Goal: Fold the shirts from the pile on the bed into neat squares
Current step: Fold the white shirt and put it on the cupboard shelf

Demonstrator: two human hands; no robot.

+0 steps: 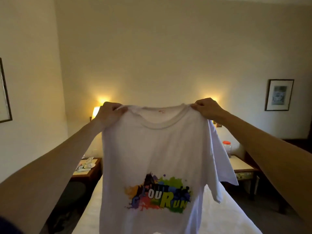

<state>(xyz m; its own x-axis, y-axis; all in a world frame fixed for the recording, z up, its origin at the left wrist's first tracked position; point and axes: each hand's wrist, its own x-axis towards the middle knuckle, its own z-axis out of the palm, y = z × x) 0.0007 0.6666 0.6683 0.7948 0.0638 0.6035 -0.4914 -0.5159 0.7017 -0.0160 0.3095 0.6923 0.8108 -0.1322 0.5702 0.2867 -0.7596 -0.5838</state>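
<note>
One white shirt [152,157] held up over the bed [224,217]. Both arms outstretched; left hand [110,111] and right hand [206,108] each pinch a shoulder seam, grip tight.

Two wall lamps glow, one mid-left [96,110]. Framed picture [279,95] at right, nightstand with a cup [89,165] lower left, orange-lidded jar [227,147] on the right nightstand [243,163].

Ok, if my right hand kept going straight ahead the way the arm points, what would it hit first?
Probably the lit lamp on the far wall, just behind the right hand gripping the white shirt; nothing else shows between them, though depth is unclear.
</note>
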